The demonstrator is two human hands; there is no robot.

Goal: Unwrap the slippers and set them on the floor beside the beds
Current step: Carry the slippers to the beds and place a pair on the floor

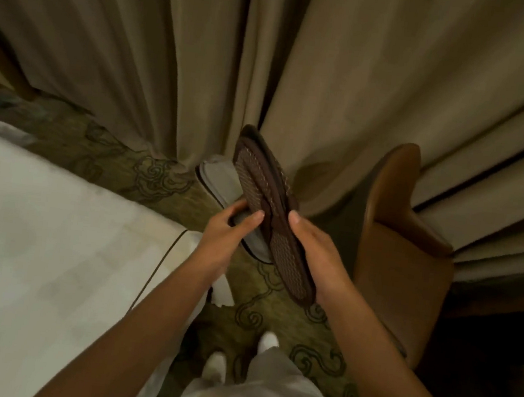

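Note:
I hold two slippers in front of me above the carpet. The brown slipper (265, 198) shows its dotted, woven-looking sole, tilted on edge, and my right hand (316, 253) grips its right side near the heel. Behind it to the left is a grey slipper (220, 180), with my left hand (227, 230) closed on its near end. My left fingertips also touch the brown sole. No wrapping is visible on either slipper.
A bed with white sheets (53, 240) fills the left side. A brown leather chair (402, 240) stands close on the right. Beige curtains (204, 61) hang straight ahead. Patterned green carpet (273, 317) runs between bed and chair, where my feet stand.

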